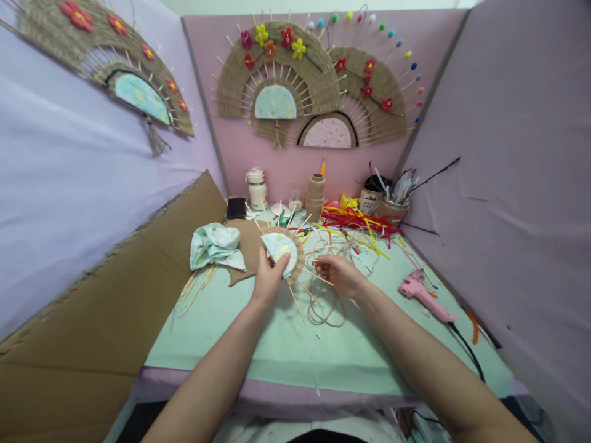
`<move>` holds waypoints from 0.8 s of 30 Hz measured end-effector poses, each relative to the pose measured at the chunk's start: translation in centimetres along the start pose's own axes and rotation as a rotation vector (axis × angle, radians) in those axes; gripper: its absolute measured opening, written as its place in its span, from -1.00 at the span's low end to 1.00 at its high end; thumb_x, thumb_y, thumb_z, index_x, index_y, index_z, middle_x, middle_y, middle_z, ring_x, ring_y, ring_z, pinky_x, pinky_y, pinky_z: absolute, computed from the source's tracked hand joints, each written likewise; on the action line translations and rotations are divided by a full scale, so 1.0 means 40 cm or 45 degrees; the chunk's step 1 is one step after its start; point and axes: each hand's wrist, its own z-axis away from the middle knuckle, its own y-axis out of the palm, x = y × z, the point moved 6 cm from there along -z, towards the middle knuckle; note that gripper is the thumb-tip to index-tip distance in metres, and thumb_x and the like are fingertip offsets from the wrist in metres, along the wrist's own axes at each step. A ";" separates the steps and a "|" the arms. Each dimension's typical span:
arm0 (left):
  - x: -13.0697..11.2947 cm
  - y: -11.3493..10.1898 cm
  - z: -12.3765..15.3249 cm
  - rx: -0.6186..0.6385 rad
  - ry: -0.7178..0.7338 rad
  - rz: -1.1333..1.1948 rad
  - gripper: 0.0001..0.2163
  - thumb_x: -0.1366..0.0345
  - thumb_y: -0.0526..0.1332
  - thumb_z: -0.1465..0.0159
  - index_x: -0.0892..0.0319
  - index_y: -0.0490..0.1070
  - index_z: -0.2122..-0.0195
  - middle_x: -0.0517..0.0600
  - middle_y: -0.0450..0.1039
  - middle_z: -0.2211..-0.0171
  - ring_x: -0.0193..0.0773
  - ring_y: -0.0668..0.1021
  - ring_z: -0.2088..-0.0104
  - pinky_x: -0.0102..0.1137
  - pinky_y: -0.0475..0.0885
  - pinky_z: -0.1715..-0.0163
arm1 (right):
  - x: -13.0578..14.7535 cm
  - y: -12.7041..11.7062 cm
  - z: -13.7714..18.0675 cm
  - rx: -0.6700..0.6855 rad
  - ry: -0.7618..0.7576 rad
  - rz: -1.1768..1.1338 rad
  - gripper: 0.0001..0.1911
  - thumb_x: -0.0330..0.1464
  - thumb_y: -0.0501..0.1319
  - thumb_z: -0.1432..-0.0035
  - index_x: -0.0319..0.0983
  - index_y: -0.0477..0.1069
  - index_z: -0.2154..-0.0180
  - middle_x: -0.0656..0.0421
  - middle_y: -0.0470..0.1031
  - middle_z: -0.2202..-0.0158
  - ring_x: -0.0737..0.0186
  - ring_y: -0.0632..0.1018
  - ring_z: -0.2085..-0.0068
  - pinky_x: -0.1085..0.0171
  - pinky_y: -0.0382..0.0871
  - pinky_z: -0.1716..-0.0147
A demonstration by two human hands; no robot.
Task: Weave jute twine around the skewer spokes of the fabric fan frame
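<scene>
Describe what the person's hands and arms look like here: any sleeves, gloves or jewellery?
Both forearms are bare up to the frame edge, with no sleeves showing. The left hand and right hand are ungloved; no rings, watch or bracelets are visible.

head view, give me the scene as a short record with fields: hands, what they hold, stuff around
left hand: left hand grips the half-woven fan, twine wound around its wooden sticks
right hand: right hand pinches the loose twine beside the fan
surface: green table
left of fan: crumpled cloth on cardboard
right side: pink glue gun lying flat
behind: pile of pipe cleaners, twine spool
wall: finished fans with flowers
</scene>
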 end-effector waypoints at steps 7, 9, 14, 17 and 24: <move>0.002 -0.003 -0.002 -0.005 0.030 -0.036 -0.59 0.27 0.33 -0.07 0.08 0.28 0.05 0.01 0.47 0.11 -0.23 0.51 0.06 -0.40 0.42 0.09 | 0.005 -0.004 0.002 -0.018 -0.038 -0.004 -0.87 -0.32 0.27 0.07 -0.24 0.46 0.55 0.21 0.40 0.61 0.37 0.32 0.58 0.33 0.11 0.59; 0.002 -0.003 -0.002 -0.002 0.037 -0.033 -0.58 0.27 0.33 -0.07 0.08 0.28 0.05 0.01 0.47 0.11 -0.23 0.51 0.05 -0.40 0.41 0.09 | 0.006 -0.004 0.003 -0.021 -0.044 -0.016 -0.88 -0.32 0.28 0.09 -0.24 0.47 0.55 0.21 0.39 0.61 0.38 0.32 0.57 0.34 0.11 0.59; 0.000 0.000 0.000 0.023 0.029 -0.055 -0.57 0.25 0.32 -0.08 0.08 0.26 0.03 0.00 0.47 0.12 -0.23 0.52 0.07 -0.38 0.42 0.09 | 0.008 -0.004 0.004 -0.024 -0.042 -0.042 -0.87 -0.32 0.32 0.12 -0.25 0.47 0.58 0.22 0.36 0.62 0.39 0.29 0.57 0.36 0.08 0.60; -0.002 -0.001 0.000 0.024 0.050 -0.078 -0.58 0.24 0.32 -0.08 0.08 0.26 0.04 0.00 0.47 0.14 -0.22 0.52 0.08 -0.37 0.42 0.08 | 0.007 -0.004 0.004 -0.019 -0.027 -0.055 -0.86 -0.31 0.32 0.13 -0.26 0.48 0.57 0.22 0.36 0.61 0.41 0.29 0.56 0.37 0.07 0.60; 0.005 -0.009 -0.006 0.039 0.083 -0.149 -0.61 0.22 0.30 -0.12 0.10 0.26 0.05 0.01 0.46 0.11 -0.23 0.51 0.08 -0.36 0.41 0.08 | 0.002 -0.004 0.006 -0.023 0.036 -0.087 -0.89 -0.35 0.31 0.09 -0.26 0.47 0.54 0.23 0.39 0.59 0.42 0.32 0.54 0.40 0.11 0.59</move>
